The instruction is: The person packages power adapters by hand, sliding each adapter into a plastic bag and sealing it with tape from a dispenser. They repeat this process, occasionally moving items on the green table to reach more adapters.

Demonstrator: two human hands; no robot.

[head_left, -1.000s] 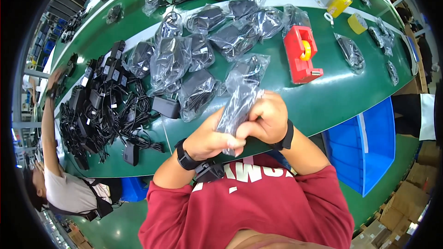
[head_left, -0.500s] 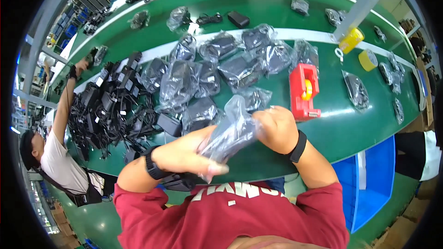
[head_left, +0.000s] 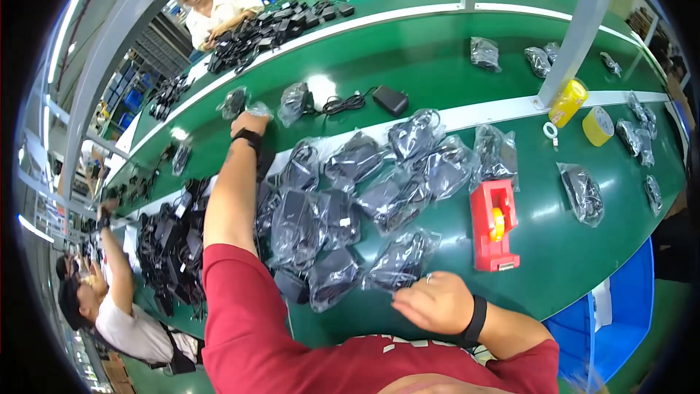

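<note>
1. Change noted: in both earlier views the two hands were together at the chest, clamped on one bagged adapter. That bag is out of the hands now; the one at the near edge of the pile (head_left: 399,261), at the right fingertips, is likely it, though this cannot be confirmed.

2. Right hand (head_left: 435,303): rests low over the green table (head_left: 583,248), fingers loosely spread and apart, holding nothing. The fingertips reach that bag's near edge; contact appears light at most.

3. Left hand (head_left: 249,125): arm now stretched far forward across the table, where earlier it was drawn in. The hand sits at the far end of the bagged pile, next to a small bag (head_left: 235,101) on the belt. It is seen from behind, so whether the fingers are closed on anything cannot be told.

4. Surroundings: red tape dispenser (head_left: 495,224) stands just right of the pile, untouched. Loose black adapter (head_left: 391,100) with its cord lies beyond the pile. Unbagged stock (head_left: 173,248) is heaped at the left.

5. Assessment: the bagging of one unit looks finished and released to the pile; the far reach suggests the next item is being sought.
</note>
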